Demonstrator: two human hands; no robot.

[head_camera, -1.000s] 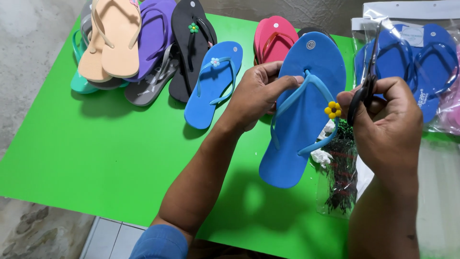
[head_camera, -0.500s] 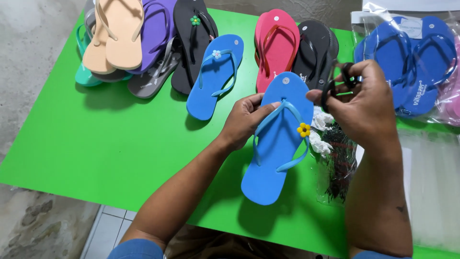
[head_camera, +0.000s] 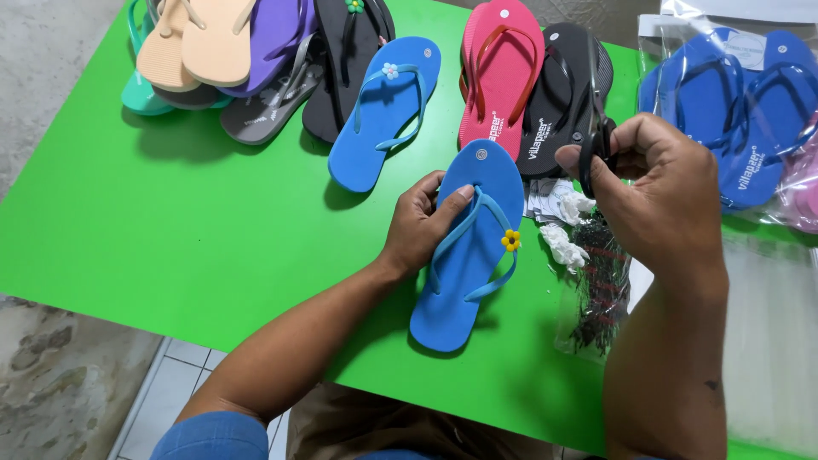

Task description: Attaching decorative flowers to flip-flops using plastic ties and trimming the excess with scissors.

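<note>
scissors [head_camera: 596, 140] look like the main hazard: the right hand [head_camera: 660, 192] grips a dark pair with the blades pointing up, just beside the flip-flop strap, and a slip could probably nick the strap or the left hand's fingers [head_camera: 452, 198]. the small yellow flower [head_camera: 510, 240] on the strap might also pop off if tugged. the blue flip-flop [head_camera: 464, 255] lies flat near the middle of the green surface [head_camera: 170, 230], toward its near edge. the left hand [head_camera: 422, 223] presses on its upper part, fingers curled on the strap; the right hand hovers just right of it, apart, above white scraps [head_camera: 567, 247] and a clear bag [head_camera: 596, 294].
</note>
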